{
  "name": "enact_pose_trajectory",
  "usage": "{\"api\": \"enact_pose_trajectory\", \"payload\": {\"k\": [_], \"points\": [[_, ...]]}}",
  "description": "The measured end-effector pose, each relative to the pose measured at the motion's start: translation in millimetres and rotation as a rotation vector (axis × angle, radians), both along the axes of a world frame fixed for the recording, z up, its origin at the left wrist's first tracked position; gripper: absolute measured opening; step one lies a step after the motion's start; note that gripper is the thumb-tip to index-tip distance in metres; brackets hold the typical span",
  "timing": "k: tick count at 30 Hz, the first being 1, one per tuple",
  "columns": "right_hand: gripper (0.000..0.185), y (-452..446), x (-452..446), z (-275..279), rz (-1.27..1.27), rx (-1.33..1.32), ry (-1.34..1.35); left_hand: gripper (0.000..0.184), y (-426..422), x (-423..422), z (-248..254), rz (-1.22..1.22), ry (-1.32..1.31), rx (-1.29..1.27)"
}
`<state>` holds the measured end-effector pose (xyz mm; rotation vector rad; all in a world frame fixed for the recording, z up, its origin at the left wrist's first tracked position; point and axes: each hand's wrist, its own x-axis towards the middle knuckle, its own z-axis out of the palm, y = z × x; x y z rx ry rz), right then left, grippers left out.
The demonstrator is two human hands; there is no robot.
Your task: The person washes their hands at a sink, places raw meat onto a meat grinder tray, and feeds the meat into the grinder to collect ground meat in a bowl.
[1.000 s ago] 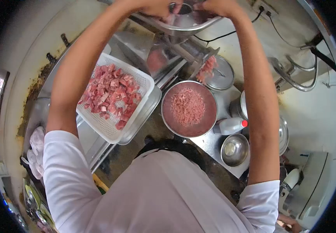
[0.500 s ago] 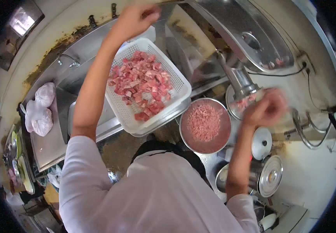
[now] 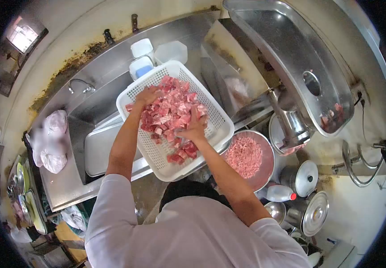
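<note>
Raw pink meat chunks (image 3: 168, 114) are heaped in a white perforated plastic basket (image 3: 159, 165) in front of me. My left hand (image 3: 147, 96) reaches in at the basket's far left, its fingers curled into the heap and partly hidden by meat. On the right side of the heap, my right hand (image 3: 195, 126) presses down with fingers bent around chunks. To the basket's right, a round metal bowl (image 3: 268, 167) holds ground meat (image 3: 245, 156). The meat grinder's metal head (image 3: 293, 127) is above and right of that bowl, with pink meat at its outlet.
A steel feed tray (image 3: 286, 49) with a round hole tops the grinder. White containers (image 3: 141, 48) stand behind the basket. Tied plastic bags (image 3: 52, 152) lie on the left counter. Lidded pots (image 3: 314, 214) and a red-capped jug (image 3: 280, 193) are at the lower right.
Both hands have come down into the basket: the left from above its far edge, the right from beside the grinder outlet. The view has shifted slightly.
</note>
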<state>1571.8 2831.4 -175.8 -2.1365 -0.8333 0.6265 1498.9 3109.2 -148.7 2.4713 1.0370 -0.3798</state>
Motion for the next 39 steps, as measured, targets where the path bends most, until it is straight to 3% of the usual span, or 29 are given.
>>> {"api": "enact_pose_trajectory", "payload": {"k": [1, 3, 7, 9, 10, 11, 13, 15, 17, 21, 24, 32, 34, 39], "points": [[0.142, 2.8, -4.2, 2.4, -0.001, -0.010, 0.007, 0.080, -5.5, 0.8, 5.6, -0.001, 0.007, -0.010], [0.146, 12.1, -5.4, 22.6, -0.082, -0.283, 0.061, 0.081, -10.0, 1.4, 15.1, -0.028, -0.052, -0.099], [0.146, 10.5, -0.6, 32.9, -0.053, -0.294, 0.069, 0.086, -21.4, -3.8, -17.1, -0.003, -0.248, -0.335], [0.147, 10.6, -1.7, 29.7, -0.050, -0.275, 0.010, 0.095, -45.7, -9.3, -11.0, 0.199, -0.334, -0.542], [0.147, 10.1, 0.2, 24.0, -0.055, -0.274, 0.013, 0.100, -41.9, -13.0, -47.7, 0.216, -0.470, -0.488], [0.150, 8.9, 2.7, 15.4, -0.015, -0.241, -0.003, 0.100, -55.3, -16.5, -37.2, 0.216, -0.467, -0.487], [0.153, 10.0, 9.2, 8.5, 0.030, -0.200, -0.025, 0.106, -75.0, -19.7, -17.5, 0.311, -0.545, -0.776], [0.149, 8.3, 14.5, 8.3, 0.088, -0.178, 0.041, 0.115, -74.3, -18.6, -14.1, 0.233, -0.462, -0.811], [0.148, 3.6, 19.7, 9.8, 0.107, -0.161, 0.040, 0.119, -86.5, -15.6, -11.9, 0.350, -0.427, -0.950], [0.146, -13.3, 30.1, 23.5, 0.160, -0.105, 0.112, 0.117, -91.2, -15.7, -29.1, 0.269, -0.549, -0.909], [0.130, -23.8, 29.1, 20.3, 0.171, 0.038, 0.167, 0.115, -105.6, -18.8, -4.0, 0.247, -0.537, -0.879], [0.121, -19.3, 17.6, 53.5, 0.203, 0.212, 0.335, 0.100, -127.6, -29.1, 40.2, 0.327, -0.570, -0.705], [0.122, -22.3, 11.6, 68.6, 0.260, 0.330, 0.357, 0.090, -141.4, -33.9, 65.2, 0.374, -0.725, -0.899], [0.126, -12.9, 8.2, 60.0, 0.313, 0.458, 0.332, 0.084, -154.8, -43.6, 97.2, 0.401, -0.830, -1.061]]}}
